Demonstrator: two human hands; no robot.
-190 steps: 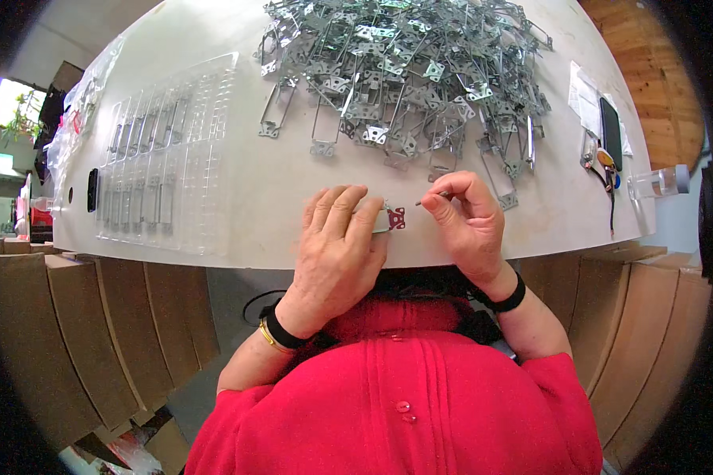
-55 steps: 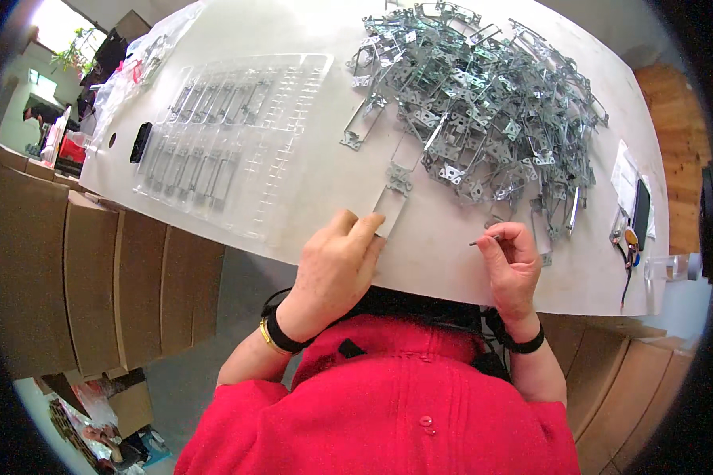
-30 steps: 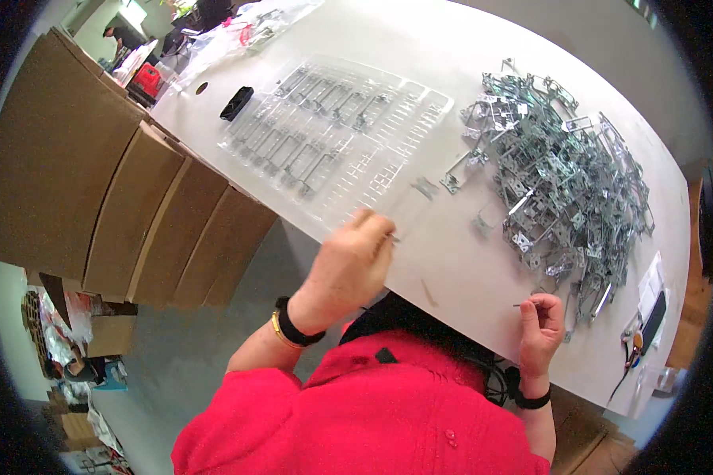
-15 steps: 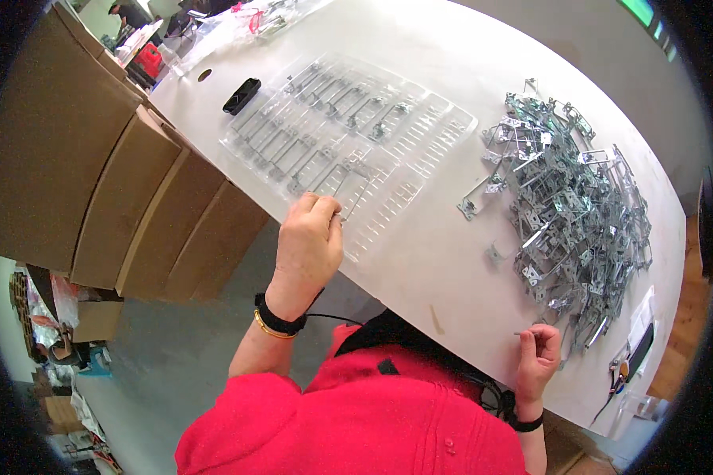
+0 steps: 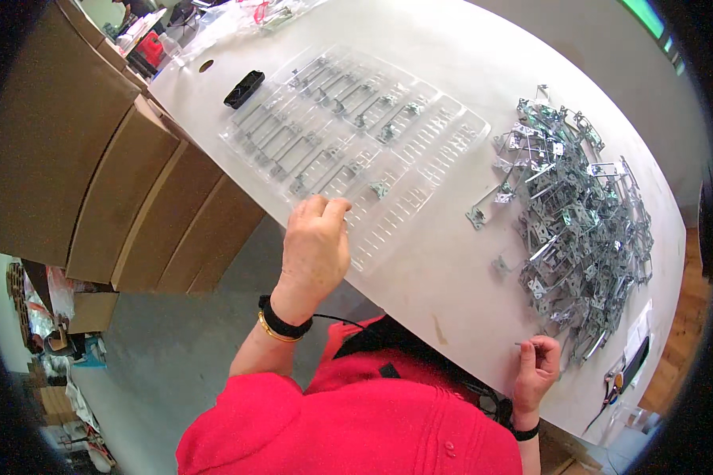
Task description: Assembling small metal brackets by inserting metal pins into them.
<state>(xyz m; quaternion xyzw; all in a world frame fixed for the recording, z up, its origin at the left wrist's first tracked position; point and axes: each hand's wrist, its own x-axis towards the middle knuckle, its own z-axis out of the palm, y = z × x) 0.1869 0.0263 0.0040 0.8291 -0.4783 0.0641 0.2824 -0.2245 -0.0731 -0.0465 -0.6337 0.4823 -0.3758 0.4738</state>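
A clear plastic tray (image 5: pixel 429 162) with moulded slots lies on the white table, and thin metal rod brackets (image 5: pixel 342 85) sit in rows in its far and left parts. Over the tray's near edge my left hand (image 5: pixel 317 241) is closed in a pinch. The plate end of one metal rod bracket (image 5: pixel 379 189) shows just beyond its fingertips; the fingers hide the other end. By the near right table edge my right hand (image 5: pixel 536 368) is closed too, with a thin grey metal piece poking out at the fingertips; the rest of it is hidden.
A big heap of metal brackets (image 5: pixel 582 229) covers the right of the table. Beyond the tray's left corner sits a black plastic piece (image 5: pixel 244 89). Pliers (image 5: pixel 615 383) lie at the right edge. Cardboard boxes (image 5: pixel 95 158) stand along the left.
The bracket at my left hand has swung lower and to the right over the tray. My right hand stays almost in place. The view has shifted slightly.
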